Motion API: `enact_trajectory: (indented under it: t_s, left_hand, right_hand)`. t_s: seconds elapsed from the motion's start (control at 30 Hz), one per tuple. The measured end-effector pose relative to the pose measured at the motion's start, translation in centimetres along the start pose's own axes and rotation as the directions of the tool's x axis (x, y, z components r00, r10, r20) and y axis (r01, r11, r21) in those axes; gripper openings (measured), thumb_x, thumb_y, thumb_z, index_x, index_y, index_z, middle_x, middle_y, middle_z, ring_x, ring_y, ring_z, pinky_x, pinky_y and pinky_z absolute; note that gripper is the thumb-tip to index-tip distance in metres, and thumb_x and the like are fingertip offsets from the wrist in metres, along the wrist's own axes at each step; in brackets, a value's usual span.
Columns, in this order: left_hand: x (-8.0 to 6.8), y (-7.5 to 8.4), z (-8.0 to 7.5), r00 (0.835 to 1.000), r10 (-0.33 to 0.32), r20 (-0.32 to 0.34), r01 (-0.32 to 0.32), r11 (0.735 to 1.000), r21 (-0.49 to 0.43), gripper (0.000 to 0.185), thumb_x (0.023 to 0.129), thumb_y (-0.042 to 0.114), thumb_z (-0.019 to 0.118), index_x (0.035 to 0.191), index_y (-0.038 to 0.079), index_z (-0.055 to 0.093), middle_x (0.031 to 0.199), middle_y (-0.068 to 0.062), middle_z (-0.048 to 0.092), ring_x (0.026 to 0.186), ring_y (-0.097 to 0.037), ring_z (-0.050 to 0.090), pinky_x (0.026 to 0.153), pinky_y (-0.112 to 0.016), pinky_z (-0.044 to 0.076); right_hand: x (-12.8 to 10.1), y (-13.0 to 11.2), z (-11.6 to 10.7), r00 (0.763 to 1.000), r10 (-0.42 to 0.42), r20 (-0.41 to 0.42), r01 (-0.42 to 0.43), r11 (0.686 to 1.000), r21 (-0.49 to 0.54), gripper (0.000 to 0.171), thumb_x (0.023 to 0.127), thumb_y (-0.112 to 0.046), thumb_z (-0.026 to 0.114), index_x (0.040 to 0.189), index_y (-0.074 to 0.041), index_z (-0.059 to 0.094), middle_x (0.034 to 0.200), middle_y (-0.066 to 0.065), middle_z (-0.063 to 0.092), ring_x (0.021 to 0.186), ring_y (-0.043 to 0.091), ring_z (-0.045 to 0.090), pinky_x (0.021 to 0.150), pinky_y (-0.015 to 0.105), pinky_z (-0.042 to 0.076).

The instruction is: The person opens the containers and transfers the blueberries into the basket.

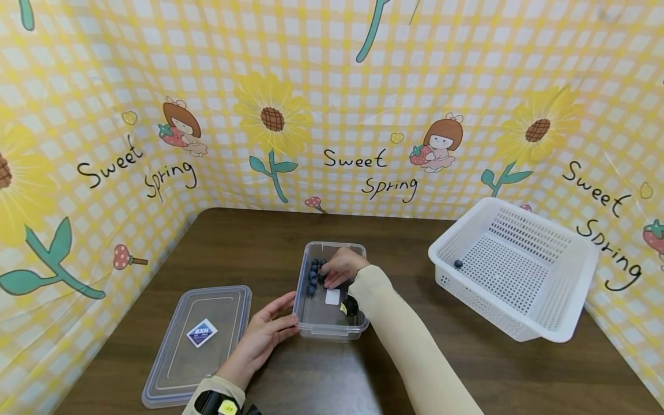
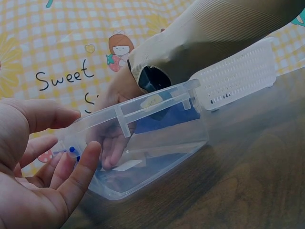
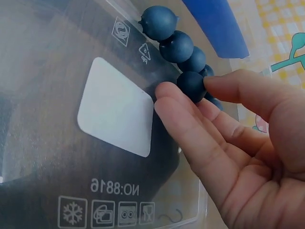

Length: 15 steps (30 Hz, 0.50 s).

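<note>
A clear plastic container [image 1: 332, 329] stands on the table with a row of blueberries [image 1: 313, 276] along its left wall. Inside it my right hand [image 1: 342, 268] pinches a blueberry [image 3: 192, 86] between thumb and fingertips, right beside the other berries. A white square label [image 3: 116, 107] shows at the container's bottom. My left hand [image 1: 270, 325] lies against the container's left side near the front corner, fingers loosely bent and touching its wall. In the left wrist view that hand's fingers [image 2: 86, 167] overlap the container's end.
A white perforated basket [image 1: 565, 276] stands at the right, with one blueberry [image 1: 459, 263] inside near its left wall. The container's lid [image 1: 207, 369], bearing a blue-and-white sticker, lies flat at the left. A yellow checked cloth [image 1: 332, 115] hangs behind and around the wooden table [image 1: 404, 248].
</note>
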<state>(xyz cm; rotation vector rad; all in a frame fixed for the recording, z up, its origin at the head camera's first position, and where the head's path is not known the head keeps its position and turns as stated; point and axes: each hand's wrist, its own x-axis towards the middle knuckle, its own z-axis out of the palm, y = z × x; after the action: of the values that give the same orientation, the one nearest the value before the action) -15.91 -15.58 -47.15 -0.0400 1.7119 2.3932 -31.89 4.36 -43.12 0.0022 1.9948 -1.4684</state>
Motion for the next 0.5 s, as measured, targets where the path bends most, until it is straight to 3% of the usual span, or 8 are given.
enact_trajectory:
  t_s: [0.27, 0.5]
  left_hand:
    - [0.0, 0.0, 0.0, 1.0, -0.003, -0.014, 0.003, 1.0, -0.004, 0.058, 0.088, -0.009, 0.061, 0.144, -0.006, 0.045, 0.13, -0.015, 0.049, 0.095, -0.021, 0.062, 0.081, -0.033, 0.057]
    - [-0.1, 0.1, 0.2, 1.0, 0.005, -0.013, -0.005, 1.0, 0.001, 0.058, 0.088, -0.008, 0.061, 0.144, -0.007, 0.044, 0.13, -0.016, 0.049, 0.095, -0.021, 0.063, 0.081, -0.032, 0.057]
  right_hand:
    - [0.3, -0.2, -0.3, 1.0, 0.001, 0.03, -0.001, 1.0, -0.002, 0.014, 0.089, 0.003, 0.061, 0.091, 0.015, 0.067, 0.07, 0.018, 0.067, 0.057, 0.021, 0.068, 0.062, 0.032, 0.06]
    - [-0.4, -1.3, -1.3, 0.998, -0.058, 0.025, 0.058, 0.998, 0.011, 0.019, 0.089, 0.003, 0.061, 0.101, 0.016, 0.066, 0.078, 0.019, 0.068, 0.062, 0.022, 0.07, 0.066, 0.033, 0.061]
